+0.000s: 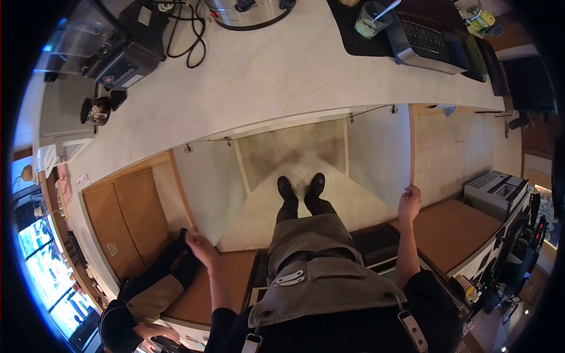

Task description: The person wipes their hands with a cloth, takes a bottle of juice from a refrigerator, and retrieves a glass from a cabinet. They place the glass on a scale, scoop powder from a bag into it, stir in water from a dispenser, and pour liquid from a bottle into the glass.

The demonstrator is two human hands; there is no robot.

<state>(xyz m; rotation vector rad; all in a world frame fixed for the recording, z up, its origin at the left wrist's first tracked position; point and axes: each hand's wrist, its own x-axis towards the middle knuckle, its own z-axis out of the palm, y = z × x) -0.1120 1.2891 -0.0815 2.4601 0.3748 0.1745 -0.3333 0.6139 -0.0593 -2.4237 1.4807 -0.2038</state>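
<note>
Two white cabinet doors under the counter stand swung out toward me, one on each side. My left hand point(202, 248) is closed at the outer end of the left cabinet door point(206, 173), by its wood-coloured edge. On the other side, my right hand point(410, 206) has its fingers curled at the end of the right cabinet door point(385, 147). Between the doors, the cabinet's pale floor point(291, 147) shows dark smudges. My black shoes point(301, 187) point toward the opening.
Above is the pale counter point(265, 82), bearing a steel pot-like appliance point(250, 15), a black machine point(126, 65), a glass with a spoon point(372, 23) and a metal slotted tray point(426, 41). Another person point(141, 300) stands at my left. A grey machine point(497, 194) is at right.
</note>
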